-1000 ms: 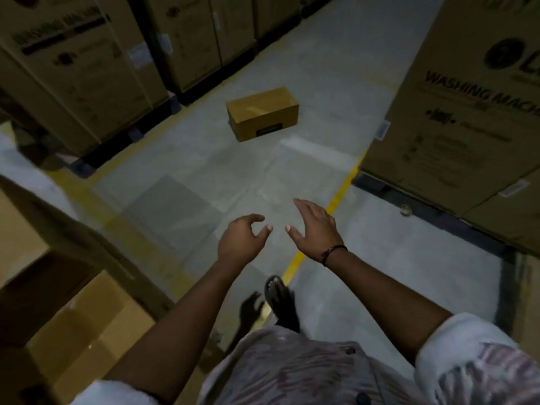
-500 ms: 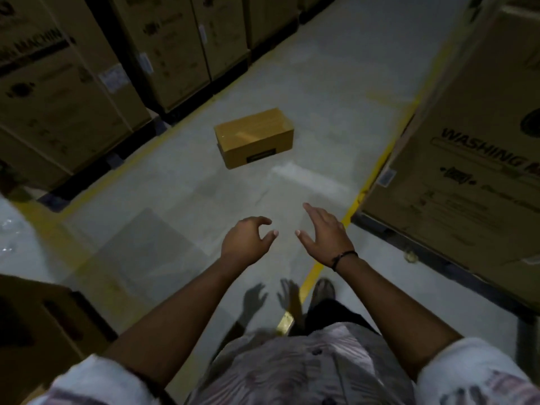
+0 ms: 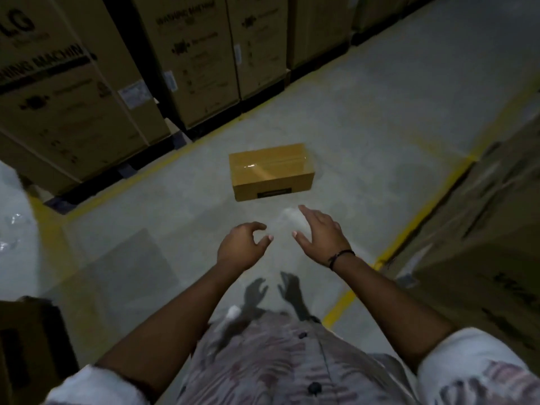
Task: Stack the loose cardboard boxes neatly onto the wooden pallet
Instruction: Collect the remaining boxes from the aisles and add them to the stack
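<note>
Our left hand (image 3: 241, 248) hangs in the air on the near side of the loose cardboard box (image 3: 270, 171), fingers curled loosely with a gap to the thumb, holding nothing and touching nothing. Our right hand (image 3: 320, 235), just right of it and slightly nearer the box, is spread wider, palm turned inward, also empty. We judge this the reach for a pick-up. The box lies flat on the concrete floor (image 3: 365, 118), apart from both hands, right of the tall washing-machine cartons (image 3: 73, 97). Next we need one hand on each short end. No pallet for stacking is clearly visible.
</note>
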A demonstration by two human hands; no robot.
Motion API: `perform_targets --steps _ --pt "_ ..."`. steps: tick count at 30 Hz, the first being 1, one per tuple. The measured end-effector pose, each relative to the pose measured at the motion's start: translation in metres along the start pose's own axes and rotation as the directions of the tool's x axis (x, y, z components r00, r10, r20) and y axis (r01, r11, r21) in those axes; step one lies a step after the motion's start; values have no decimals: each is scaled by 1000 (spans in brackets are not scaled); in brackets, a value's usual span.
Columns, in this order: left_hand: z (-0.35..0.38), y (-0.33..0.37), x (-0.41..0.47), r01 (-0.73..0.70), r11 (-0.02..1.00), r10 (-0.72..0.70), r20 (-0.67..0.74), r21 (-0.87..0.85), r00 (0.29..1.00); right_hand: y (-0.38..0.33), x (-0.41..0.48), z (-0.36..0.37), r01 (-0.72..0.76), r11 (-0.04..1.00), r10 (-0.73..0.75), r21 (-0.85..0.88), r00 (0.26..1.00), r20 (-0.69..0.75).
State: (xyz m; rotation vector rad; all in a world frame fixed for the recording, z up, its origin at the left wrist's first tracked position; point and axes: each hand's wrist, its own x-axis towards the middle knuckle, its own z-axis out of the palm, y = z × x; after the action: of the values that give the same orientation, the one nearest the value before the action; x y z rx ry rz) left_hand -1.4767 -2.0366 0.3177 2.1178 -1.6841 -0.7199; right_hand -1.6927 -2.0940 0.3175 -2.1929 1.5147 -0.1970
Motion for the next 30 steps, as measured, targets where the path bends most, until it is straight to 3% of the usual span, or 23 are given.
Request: perform_targets --steps 6,14,22,25,30 --pt "0 26 95 147 985 -149 -8 -89 989 32 112 -36 22 999 -19 -31 997 78" --pt "14 10 284 279 941 -281 17 -193 960 63 310 -38 75 988 -50 -133 982 184" --pt "-13 11 458 242 931 -234 60 -273 970 68 491 -71 122 973 -68 -198 964 258" --pt "-10 2 500 346 893 -325 120 -289 938 69 543 -73 144 970 -83 -194 953 292" --pt "11 -11 550 522 783 -486 192 -338 853 84 633 -55 303 920 -181 -248 890 418"
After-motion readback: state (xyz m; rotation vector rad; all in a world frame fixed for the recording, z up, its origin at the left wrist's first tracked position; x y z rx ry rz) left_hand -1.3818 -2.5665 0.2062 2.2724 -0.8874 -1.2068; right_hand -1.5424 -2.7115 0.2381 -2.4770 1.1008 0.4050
